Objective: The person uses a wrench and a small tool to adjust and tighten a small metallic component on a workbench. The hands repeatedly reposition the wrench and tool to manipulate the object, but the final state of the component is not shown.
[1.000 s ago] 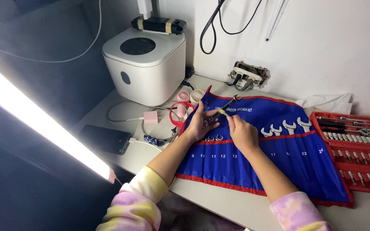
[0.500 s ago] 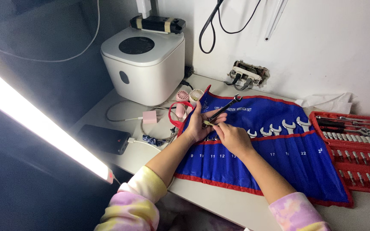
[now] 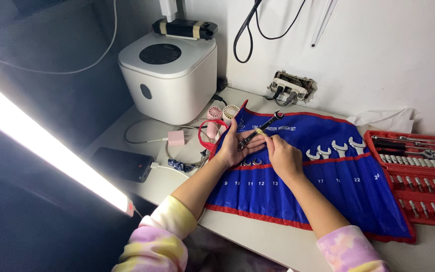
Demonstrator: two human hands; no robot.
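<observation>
- Wrench (image 3: 258, 132), small and metal, is pinched at its middle between the fingers of the right hand (image 3: 282, 156), closed around it.
- Its lower end is rested against the open palm of the left hand (image 3: 233, 146), whose fingers are spread upward.
- Beneath both hands a blue tool roll (image 3: 328, 176) is spread, with more wrenches (image 3: 334, 149) pocketed just right of the right hand.
- Well right, a red socket case (image 3: 419, 176) is laid open.
- Beyond the left hand a white appliance (image 3: 169, 75) is stood.
</observation>
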